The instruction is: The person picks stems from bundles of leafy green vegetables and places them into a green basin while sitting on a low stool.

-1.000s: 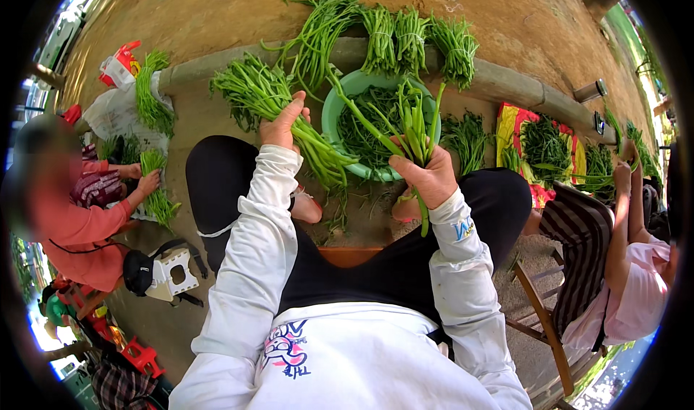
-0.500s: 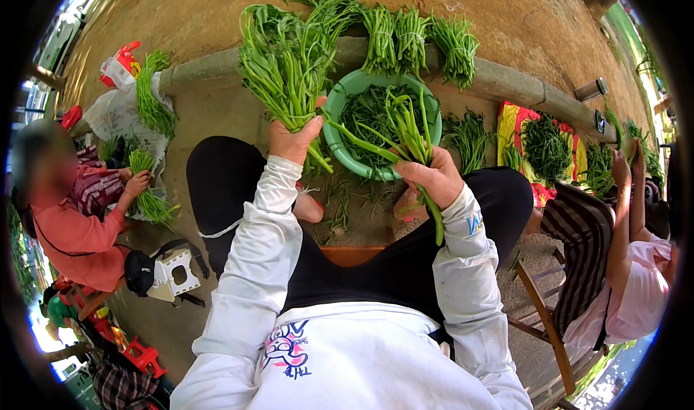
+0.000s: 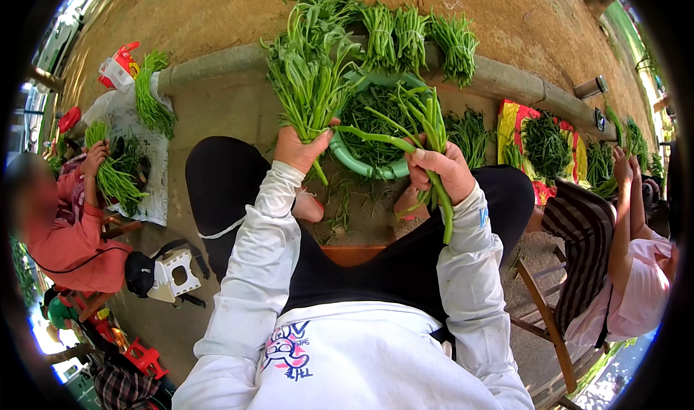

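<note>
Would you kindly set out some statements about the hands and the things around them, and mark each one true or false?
1. The left hand holds a large bunch of greens. True.
2. The right hand is empty. False: it holds some thick stalks.
3. The basin is red. False: it is pale green.
4. Loose leafy greens lie in the basin. True.
5. Several bundles lie at the curb, beyond the basin. True.
6. The sleeves on the person's arms are black. False: they are white.
</note>
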